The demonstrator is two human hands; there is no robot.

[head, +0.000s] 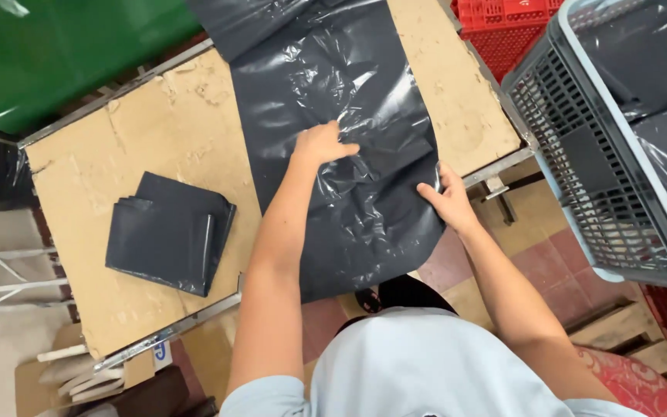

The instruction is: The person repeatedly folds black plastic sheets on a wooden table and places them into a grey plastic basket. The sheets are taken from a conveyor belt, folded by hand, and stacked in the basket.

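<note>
A large dark grey plastic bag [333,85] lies spread flat across a cardboard-topped table [156,123], its near end hanging over the table's front edge. My left hand [319,144] rests palm down on the middle of the bag, fingers spread. My right hand [449,202] pinches the bag's right edge near the table's corner. A stack of folded dark grey bags [170,232] sits on the table to the left of my left arm.
A grey plastic basket [580,162] holding more dark bags stands at the right. A red crate [503,31] is behind it. Green sheeting [63,46] lies at the upper left. Tiled floor and a wooden pallet [619,332] are below right.
</note>
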